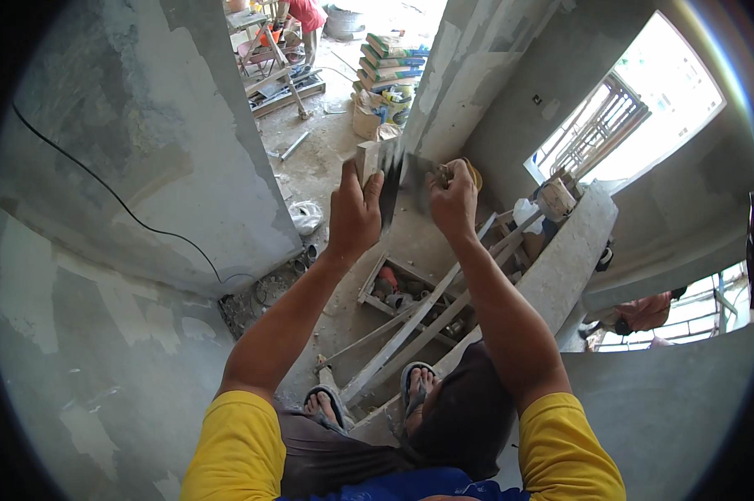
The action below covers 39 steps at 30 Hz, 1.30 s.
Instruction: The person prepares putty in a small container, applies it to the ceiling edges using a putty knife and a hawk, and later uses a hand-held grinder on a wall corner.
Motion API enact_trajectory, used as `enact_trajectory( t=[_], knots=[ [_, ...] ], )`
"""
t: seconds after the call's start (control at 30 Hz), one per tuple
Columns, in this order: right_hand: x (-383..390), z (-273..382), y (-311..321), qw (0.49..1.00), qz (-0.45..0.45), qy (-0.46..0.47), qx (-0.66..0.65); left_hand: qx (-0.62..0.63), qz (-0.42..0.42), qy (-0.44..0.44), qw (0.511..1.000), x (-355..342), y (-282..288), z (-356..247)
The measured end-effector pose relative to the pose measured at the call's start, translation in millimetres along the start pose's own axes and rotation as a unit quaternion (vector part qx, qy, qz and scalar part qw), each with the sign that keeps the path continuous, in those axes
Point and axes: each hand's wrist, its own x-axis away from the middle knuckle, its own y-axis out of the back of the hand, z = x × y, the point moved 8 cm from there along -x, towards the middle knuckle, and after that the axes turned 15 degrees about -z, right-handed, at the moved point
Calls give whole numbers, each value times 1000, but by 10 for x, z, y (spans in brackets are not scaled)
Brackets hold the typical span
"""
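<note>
Both my arms reach forward at chest height, hands close together. My left hand is closed around a flat plastering trowel, whose dark blade stands nearly edge-on; a pale block-like part juts above the fingers. My right hand grips a scraper with a grey blade smeared by motion. That blade is angled toward the trowel, and whether the two touch cannot be made out. Behind the right hand, a yellow rounded thing partly shows.
Below me, a pale plank and wooden bars slant past my sandalled feet. A wooden box of tools lies on the floor. Plastered walls flank a doorway with stacked bags and a person beyond. Another person is outside, right.
</note>
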Motion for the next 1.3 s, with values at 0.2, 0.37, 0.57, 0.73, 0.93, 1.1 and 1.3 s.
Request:
enact_trajectory(
  t=[0.2, 0.37, 0.57, 0.73, 0.93, 1.1, 1.3],
  knots=[
    [11, -60, -81, 1000, 6, 30, 8, -12, 17, 7, 1000, 48, -30, 60],
    [50, -367, -343, 965, 174, -142, -137, -8, 13, 10, 1000, 56, -62, 33],
    [51, -316, -272, 973, 163, -120, -112, -16, 14, 14, 1000, 57, -68, 32],
    [2, -158, -81, 992, 82, -98, -19, -20, 24, 16, 999, 73, -80, 62],
    [-35, -365, -200, 988, 119, -82, -55, -23, 25, -8, 999, 74, -122, 8],
    [-37, -165, -28, 997, 59, -38, 33, -21, 12, 3, 1000, 24, -52, 43],
    [-39, -194, 28, 998, 30, 21, 51, -55, -50, -21, 997, -6, -11, 87]
  ],
)
